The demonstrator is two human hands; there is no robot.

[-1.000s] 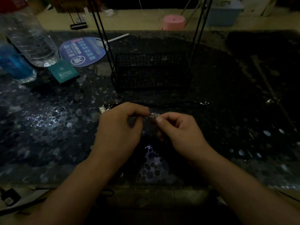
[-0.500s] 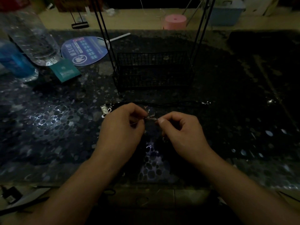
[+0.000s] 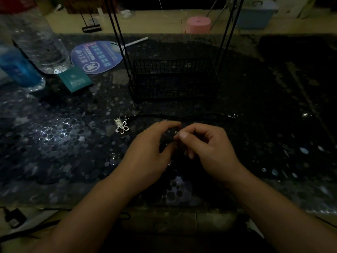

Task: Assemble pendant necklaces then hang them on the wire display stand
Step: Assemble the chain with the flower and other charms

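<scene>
A dim home worktable, it seems: a dark pebble-patterned cover [image 3: 54,136] with household clutter beyond the hands, namely a water bottle [image 3: 39,42], a printed hand fan [image 3: 97,56], a pink stool [image 3: 198,24] and a plastic storage bin [image 3: 255,15] on the floor behind.

Between the fingertips of the left hand [image 3: 151,148] and the right hand [image 3: 206,147] a tiny bright piece [image 3: 176,133] is pinched, too small and dim to identify. Beyond the hands, the wire display stand [image 3: 173,79] loses its uprights at the top edge, and the black cord [image 3: 182,116] just past the knuckles fades into the dark table [image 3: 54,143].
</scene>
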